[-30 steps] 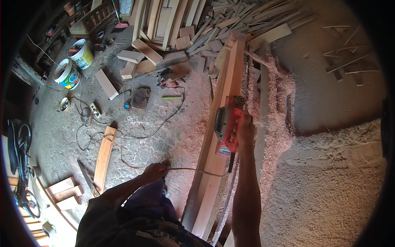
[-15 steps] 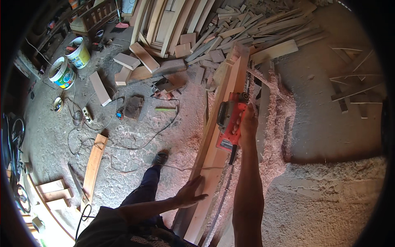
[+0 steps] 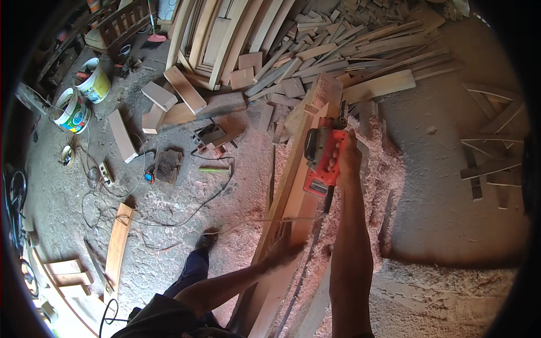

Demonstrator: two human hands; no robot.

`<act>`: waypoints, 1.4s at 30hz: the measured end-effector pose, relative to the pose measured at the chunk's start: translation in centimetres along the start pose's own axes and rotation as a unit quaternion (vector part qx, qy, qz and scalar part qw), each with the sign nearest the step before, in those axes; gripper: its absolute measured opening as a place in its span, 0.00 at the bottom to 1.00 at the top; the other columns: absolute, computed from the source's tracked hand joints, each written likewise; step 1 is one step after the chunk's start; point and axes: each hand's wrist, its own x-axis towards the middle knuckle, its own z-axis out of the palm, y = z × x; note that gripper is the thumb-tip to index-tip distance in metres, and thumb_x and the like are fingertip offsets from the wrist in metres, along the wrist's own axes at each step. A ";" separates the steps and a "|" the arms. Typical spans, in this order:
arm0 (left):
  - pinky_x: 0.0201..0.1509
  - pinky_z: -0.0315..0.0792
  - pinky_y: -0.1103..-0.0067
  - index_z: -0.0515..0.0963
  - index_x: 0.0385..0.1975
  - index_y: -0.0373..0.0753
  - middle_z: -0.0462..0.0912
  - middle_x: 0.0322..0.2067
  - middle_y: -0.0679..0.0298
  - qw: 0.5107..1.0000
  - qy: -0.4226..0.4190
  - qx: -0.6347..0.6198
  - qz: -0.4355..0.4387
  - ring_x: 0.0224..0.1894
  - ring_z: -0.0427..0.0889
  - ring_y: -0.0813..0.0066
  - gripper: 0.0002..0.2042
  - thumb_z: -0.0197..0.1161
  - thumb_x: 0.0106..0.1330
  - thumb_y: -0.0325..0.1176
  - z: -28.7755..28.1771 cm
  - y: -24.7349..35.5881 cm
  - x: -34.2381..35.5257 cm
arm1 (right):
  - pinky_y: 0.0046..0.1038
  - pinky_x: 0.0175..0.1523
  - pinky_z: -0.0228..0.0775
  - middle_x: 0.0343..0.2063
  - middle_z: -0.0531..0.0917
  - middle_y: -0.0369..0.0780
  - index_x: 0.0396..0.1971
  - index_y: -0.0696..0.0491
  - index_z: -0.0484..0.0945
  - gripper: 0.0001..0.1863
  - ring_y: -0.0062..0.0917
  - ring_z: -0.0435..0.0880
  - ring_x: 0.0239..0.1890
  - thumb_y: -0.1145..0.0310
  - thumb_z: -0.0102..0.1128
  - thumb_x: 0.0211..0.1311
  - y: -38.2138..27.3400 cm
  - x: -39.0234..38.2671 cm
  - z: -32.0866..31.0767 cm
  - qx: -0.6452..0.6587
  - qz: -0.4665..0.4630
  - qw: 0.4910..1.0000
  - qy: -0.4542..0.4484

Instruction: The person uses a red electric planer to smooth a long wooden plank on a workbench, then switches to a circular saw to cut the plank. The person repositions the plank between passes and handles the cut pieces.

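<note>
My right hand [image 3: 349,158] grips the rear handle of a red and black electric planer [image 3: 328,155], which rests on a long pale timber beam [image 3: 259,315]. The planer's cord runs down from its back and crosses the beam. My left hand [image 3: 282,252] is over the lower part of the beam, smeared by motion, so its fingers and any contact with the wood are unclear. Curled wood shavings [image 3: 389,169] lie thick along the beam's right side.
Loose offcuts [image 3: 366,45] and leaning frames [image 3: 217,34] fill the top. Two buckets [image 3: 93,81], a power strip [image 3: 106,173], cables, a board [image 3: 118,248] and a tool [image 3: 211,135] lie on the left floor. Crossed slats [image 3: 490,152] sit at right; a bicycle [image 3: 17,191] is at far left.
The planer in my right hand has moved up along the beam. My left hand has let go of the cord it held and moved rightward onto or over the beam. My foot has appeared below.
</note>
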 end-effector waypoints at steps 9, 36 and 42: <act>0.80 0.53 0.54 0.44 0.76 0.21 0.51 0.74 0.27 0.998 0.027 0.035 0.036 0.77 0.53 0.30 0.51 0.66 0.70 0.53 0.0 -0.5 -0.6 | 0.31 0.17 0.66 0.17 0.72 0.34 0.32 0.55 0.72 0.34 0.24 0.74 0.14 0.33 0.53 0.71 -3.7 10.3 2.0 0.003 -0.019 1.000 -0.003; 0.49 0.82 0.61 0.85 0.49 0.41 0.89 0.48 0.57 0.830 -0.291 0.445 0.166 0.47 0.88 0.53 0.21 0.48 0.81 0.49 -21.4 -28.2 -32.0 | 0.24 0.16 0.68 0.16 0.77 0.34 0.36 0.57 0.76 0.27 0.19 0.77 0.14 0.43 0.63 0.72 16.8 -55.9 -10.4 0.124 -0.033 0.992 0.012; 0.56 0.78 0.55 0.80 0.51 0.40 0.88 0.48 0.53 0.813 -0.403 0.418 0.045 0.51 0.86 0.50 0.20 0.48 0.79 0.49 -25.3 -29.7 -48.5 | 0.34 0.33 0.80 0.26 0.86 0.44 0.61 0.58 0.74 0.33 0.31 0.89 0.28 0.47 0.66 0.69 23.0 -77.5 -9.9 0.023 0.040 0.996 -0.074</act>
